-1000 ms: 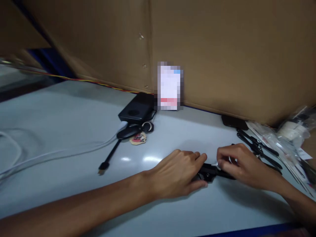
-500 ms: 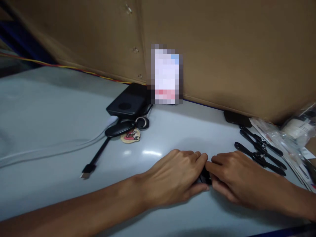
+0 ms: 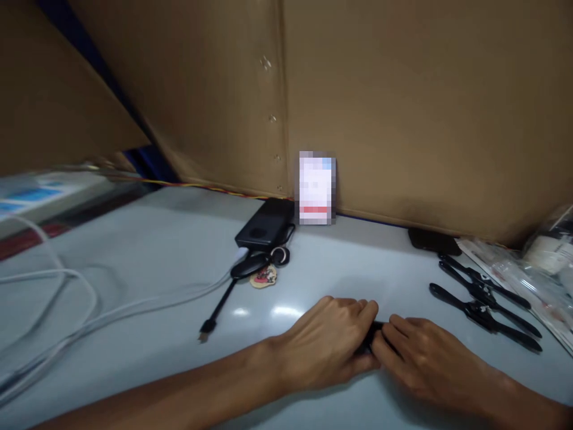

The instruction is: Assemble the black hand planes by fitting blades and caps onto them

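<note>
My left hand (image 3: 333,346) is closed around one side of a black tool (image 3: 367,339) low over the front of the table. From the other side my right hand (image 3: 427,358) grips the same tool with bent fingers. The two hands almost meet, and only a dark strip of the tool shows between them, so its full shape is hidden. To the right lie several similar black two-handled tools (image 3: 486,313), which look like spokeshaves with metal parts at the middle.
A lit, blurred phone screen (image 3: 316,190) leans against the cardboard wall (image 3: 416,107). Left of it are a black power bank (image 3: 264,224), a black cable adapter (image 3: 250,266) and a round patterned tag (image 3: 264,277). Plastic bags (image 3: 528,283) and a dark flat object (image 3: 432,240) lie at right.
The camera view has tilted up and turned left, so more of the left side shows. Both hands stay closed on the black tool, the right fingers shifting slightly over it.
</note>
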The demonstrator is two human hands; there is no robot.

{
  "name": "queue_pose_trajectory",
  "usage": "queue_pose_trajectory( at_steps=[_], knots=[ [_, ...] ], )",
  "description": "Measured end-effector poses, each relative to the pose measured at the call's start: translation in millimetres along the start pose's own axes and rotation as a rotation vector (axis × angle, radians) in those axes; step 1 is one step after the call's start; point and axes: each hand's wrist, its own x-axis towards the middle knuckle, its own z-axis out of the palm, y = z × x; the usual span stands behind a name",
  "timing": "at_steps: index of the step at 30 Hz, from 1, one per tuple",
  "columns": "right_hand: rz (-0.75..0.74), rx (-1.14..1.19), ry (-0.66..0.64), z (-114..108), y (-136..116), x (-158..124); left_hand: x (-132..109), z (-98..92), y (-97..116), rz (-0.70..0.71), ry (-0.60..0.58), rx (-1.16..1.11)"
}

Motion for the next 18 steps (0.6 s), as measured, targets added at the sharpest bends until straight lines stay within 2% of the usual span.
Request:
queue_pose_trajectory(
  at_steps=[4,6,11,18],
  knots=[
    [0.188,0.037,0.073,14.4,-8.4,-8.1,0.2,1.3,0.3,-0.033,-0.009,0.016],
    [0.232,0.037,0.092,19.8,-10.5,-9.5,-0.2,3.9,-0.4,-0.027,0.002,0.018],
    [0.266,0.028,0.165,28.5,-11.8,-9.7,-0.7,8.2,-1.8,-0.011,0.035,0.009],
    [0.216,0.159,0.207,25.2,-10.9,-16.7,-0.6,2.2,-0.3,0.019,-0.032,0.042]
  ],
)
